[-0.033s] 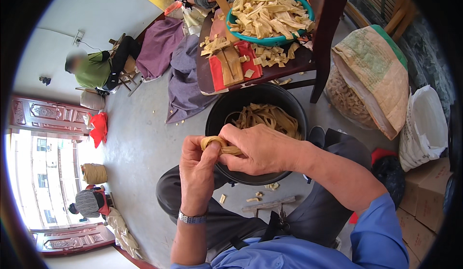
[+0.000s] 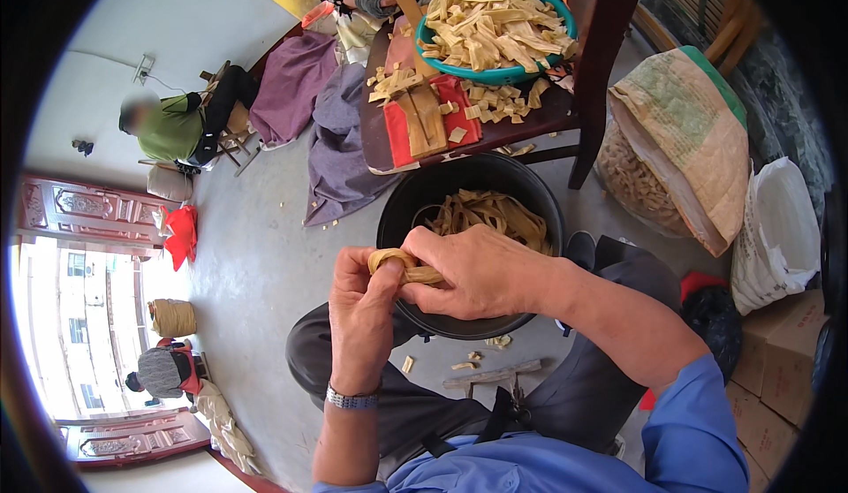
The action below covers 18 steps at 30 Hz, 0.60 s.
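Observation:
My left hand (image 2: pixel 362 316) and my right hand (image 2: pixel 481 270) meet above a round black tub (image 2: pixel 546 194). Between them they grip a tan, flexible strip (image 2: pixel 385 258), bent into a small loop. The left thumb and fingers pinch the loop, and the right fingers close on the strip beside it, hiding part of it. More long tan strips (image 2: pixel 495 215) lie coiled in the tub below. The strip's material cannot be told for certain.
Ahead, a dark table (image 2: pixel 375 131) carries a teal basin (image 2: pixel 508 75) of pale cut pieces and a grooved wooden block (image 2: pixel 424 122). A co-worker's gloved hand (image 2: pixel 374 2) is at its far side. Right stand a covered bag (image 2: pixel 680 131), a white sack (image 2: pixel 777 237) and cardboard boxes (image 2: pixel 777 352).

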Available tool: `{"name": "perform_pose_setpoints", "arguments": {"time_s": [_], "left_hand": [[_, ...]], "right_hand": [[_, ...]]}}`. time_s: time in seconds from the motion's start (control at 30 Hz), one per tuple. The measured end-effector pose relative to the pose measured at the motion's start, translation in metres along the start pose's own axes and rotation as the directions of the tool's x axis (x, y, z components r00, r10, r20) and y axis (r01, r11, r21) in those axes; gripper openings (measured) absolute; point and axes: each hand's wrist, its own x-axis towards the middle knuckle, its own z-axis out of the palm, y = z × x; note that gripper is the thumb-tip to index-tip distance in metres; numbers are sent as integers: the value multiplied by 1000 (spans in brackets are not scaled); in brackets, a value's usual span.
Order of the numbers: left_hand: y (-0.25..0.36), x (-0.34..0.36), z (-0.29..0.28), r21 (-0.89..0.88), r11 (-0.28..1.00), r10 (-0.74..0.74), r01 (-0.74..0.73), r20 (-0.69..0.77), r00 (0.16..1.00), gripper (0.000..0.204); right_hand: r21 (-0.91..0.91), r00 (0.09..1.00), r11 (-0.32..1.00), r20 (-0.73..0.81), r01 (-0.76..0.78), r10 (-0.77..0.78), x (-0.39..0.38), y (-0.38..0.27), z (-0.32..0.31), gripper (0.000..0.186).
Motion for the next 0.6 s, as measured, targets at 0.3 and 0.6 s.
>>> {"name": "perform_pose_setpoints", "arguments": {"time_s": [0.3, 0.6], "left_hand": [[4, 6, -5, -143, 968, -195, 207, 94, 976, 20], [35, -20, -19, 738, 499, 158, -455, 439, 885, 25]], "right_hand": [[-121, 985, 989, -140, 87, -104, 7, 12, 11, 31], [551, 794, 649, 591, -526, 142, 8, 9, -6, 28]]}}
